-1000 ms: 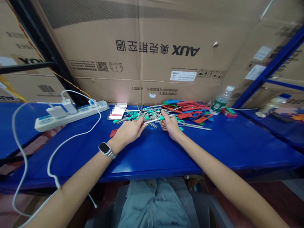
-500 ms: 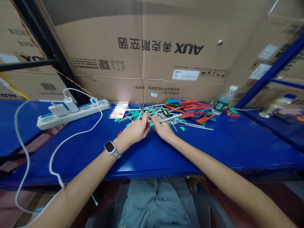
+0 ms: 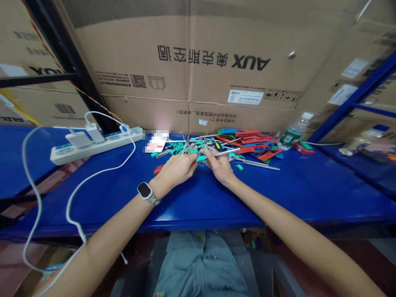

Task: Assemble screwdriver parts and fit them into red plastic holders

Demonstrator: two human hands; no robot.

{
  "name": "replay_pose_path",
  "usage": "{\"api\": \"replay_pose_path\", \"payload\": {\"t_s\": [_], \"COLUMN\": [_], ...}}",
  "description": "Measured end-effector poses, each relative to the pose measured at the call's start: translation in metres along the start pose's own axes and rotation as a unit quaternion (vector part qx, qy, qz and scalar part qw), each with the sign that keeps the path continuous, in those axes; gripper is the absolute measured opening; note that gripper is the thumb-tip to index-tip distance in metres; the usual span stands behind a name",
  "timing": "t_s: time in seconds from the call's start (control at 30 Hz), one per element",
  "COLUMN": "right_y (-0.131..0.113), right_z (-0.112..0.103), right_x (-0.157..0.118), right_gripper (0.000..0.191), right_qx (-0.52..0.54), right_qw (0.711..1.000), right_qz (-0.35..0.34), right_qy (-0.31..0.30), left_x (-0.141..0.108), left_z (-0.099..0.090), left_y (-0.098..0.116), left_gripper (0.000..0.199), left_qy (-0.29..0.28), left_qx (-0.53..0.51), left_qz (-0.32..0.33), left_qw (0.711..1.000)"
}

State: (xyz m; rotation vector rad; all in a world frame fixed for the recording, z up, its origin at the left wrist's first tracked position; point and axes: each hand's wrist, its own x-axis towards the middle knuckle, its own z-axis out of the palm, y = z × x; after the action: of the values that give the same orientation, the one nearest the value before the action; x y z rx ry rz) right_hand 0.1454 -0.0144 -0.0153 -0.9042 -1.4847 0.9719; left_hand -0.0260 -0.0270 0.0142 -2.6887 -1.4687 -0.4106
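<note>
My left hand [image 3: 181,168], with a watch on its wrist, is closed at the left end of a thin metal rod [image 3: 227,152]. A green piece [image 3: 201,158] shows at that end, between my hands. My right hand [image 3: 219,166] has its fingers wrapped round the rod, whose silver end sticks out to the right. Something red [image 3: 158,169] lies on the table beside my left wrist. Behind both hands spreads a pile of green pieces and thin wires [image 3: 177,147], and a black and yellow item [image 3: 218,145] lies in it.
Red and blue tools [image 3: 255,142] are heaped at the back right, beside a plastic bottle [image 3: 291,134]. A power strip [image 3: 108,142] with white cables lies at the left of the blue table [image 3: 198,206]. A large carton [image 3: 192,82] stands behind.
My hands have moved slightly apart, and more of the green piece shows between them. The view has shifted a little. The rod is still held.
</note>
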Motion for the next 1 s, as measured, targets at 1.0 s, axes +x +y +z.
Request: {"api": "replay_pose_path", "payload": {"t_s": [1.0], "right_y": [-0.012], "right_z": [0.0], "right_x": [0.001], "right_gripper": [0.065], "right_qx": [0.054], "right_qw": [0.998], "right_qz": [-0.024], "right_qy": [-0.02], "left_x": [-0.001], "left_z": [-0.003], "left_y": [-0.006], "left_gripper": [0.03], "left_qy": [-0.005], "left_qx": [-0.095], "left_qz": [0.047], "left_qw": [0.994]}}
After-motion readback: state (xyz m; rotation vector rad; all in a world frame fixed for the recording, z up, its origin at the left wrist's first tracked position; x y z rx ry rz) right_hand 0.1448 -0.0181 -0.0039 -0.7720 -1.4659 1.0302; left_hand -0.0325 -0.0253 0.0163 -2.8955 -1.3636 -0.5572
